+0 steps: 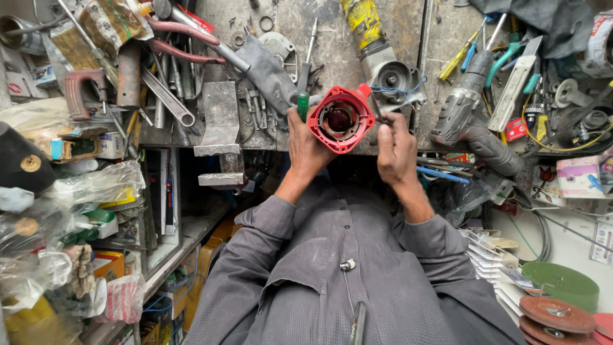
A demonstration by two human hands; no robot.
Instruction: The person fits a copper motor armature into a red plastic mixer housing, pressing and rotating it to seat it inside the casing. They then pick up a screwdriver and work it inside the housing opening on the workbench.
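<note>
At bench's edge, we are bracing the red round plastic motor housing (341, 119) in our left hand (306, 148) while our right hand (396, 150) is pinching a thin metal probe (377, 112) steadily into it

Red motor housing (341, 119) between both hands

Pink-white carton (582, 176) far right

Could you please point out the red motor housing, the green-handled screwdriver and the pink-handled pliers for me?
red motor housing (341, 119), head view, on its round front rim.
green-handled screwdriver (302, 105), head view, on the green handle.
pink-handled pliers (185, 41), head view, between the two pink handles near the top.
</note>
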